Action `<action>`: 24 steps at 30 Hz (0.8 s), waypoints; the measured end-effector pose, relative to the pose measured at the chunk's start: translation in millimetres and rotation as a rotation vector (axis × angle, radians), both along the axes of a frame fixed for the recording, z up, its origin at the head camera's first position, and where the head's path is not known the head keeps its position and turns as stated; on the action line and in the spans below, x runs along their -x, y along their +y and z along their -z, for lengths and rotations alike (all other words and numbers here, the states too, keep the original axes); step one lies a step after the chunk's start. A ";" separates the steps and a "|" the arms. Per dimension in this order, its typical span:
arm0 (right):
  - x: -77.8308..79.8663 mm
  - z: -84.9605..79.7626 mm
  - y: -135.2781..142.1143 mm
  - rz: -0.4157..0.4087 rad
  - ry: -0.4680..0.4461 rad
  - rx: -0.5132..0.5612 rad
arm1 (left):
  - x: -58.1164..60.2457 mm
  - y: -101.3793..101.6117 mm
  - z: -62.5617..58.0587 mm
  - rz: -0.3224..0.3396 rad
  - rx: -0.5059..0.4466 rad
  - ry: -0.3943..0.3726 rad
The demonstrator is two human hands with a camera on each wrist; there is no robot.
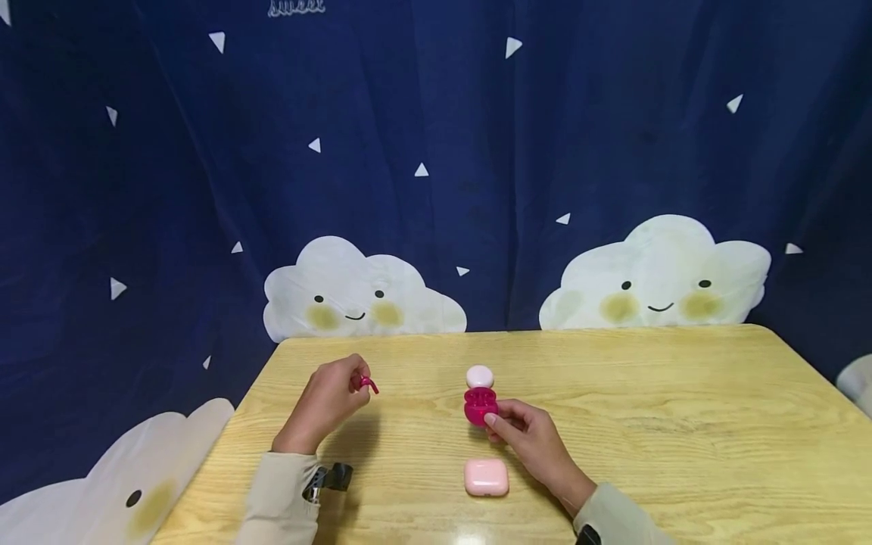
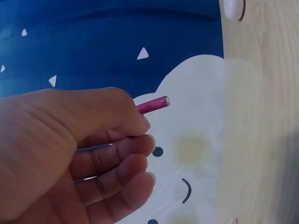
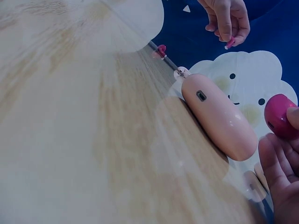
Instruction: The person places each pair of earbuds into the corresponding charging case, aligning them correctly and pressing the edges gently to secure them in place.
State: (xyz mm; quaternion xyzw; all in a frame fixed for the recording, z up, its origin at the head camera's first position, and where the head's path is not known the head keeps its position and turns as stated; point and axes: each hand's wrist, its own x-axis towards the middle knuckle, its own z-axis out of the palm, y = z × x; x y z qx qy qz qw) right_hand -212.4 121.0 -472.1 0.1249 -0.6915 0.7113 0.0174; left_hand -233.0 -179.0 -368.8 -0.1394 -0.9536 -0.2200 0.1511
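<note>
Your left hand (image 1: 330, 400) pinches a magenta earbud (image 1: 369, 384) at its fingertips; being small, it could slip if that pinch loosens. Your right hand (image 1: 534, 440) grips the open magenta case (image 1: 479, 414); pushing forward could knock the white case (image 1: 480, 375) just beyond that hand, drawing back could catch the pink case (image 1: 487, 478) left of its wrist.

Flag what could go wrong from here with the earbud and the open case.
1. The left hand pinches the small magenta earbud with much of its stem sticking out, so it might slip and drop.
2. The right hand holds the magenta case from one side, lid open; a push on it could perhaps twist it or swing the lid.
3. The pink case lies close to the right hand, so a sideways move may knock it.
</note>
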 end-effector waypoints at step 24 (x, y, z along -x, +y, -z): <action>-0.1 -0.4 1.2 -0.001 0.000 0.001 | 11.5 74.2 -6.5 0.262 0.069 0.086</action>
